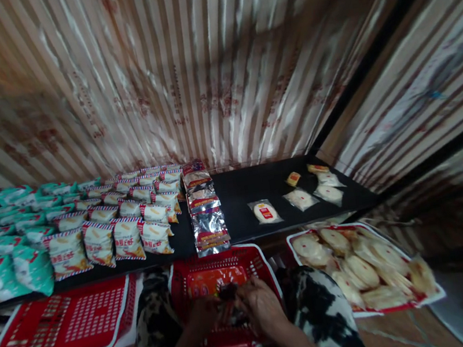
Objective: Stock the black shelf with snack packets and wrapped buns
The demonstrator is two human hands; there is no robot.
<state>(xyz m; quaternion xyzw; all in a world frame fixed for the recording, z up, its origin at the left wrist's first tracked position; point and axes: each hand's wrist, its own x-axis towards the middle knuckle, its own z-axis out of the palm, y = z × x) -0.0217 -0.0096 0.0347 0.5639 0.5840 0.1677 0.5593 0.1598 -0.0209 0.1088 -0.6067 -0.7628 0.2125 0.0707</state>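
Note:
A red plastic basket [268, 270] stands between my knees, with an orange-red packet [200, 283] and some dark, shiny packaging inside. Over this basket, my right hand [259, 305] has its fingers curled closed at a small dark item, too blurred to name. My left hand [205, 314] is just across from it, dark and smeared, so its fingers do not show clearly. On the black shelf right above the basket, dark red and silver foil packets [208, 224] lie overlapping in a column from back to front.
White snack bags [101, 244] and teal snack bags [31, 270] stand in rows on the shelf's left. Flat round packs [265, 212] and small yellow packs [293, 179] lie on its right. A basket of round packs [437, 290] is at right; another red basket [63, 329] is at left.

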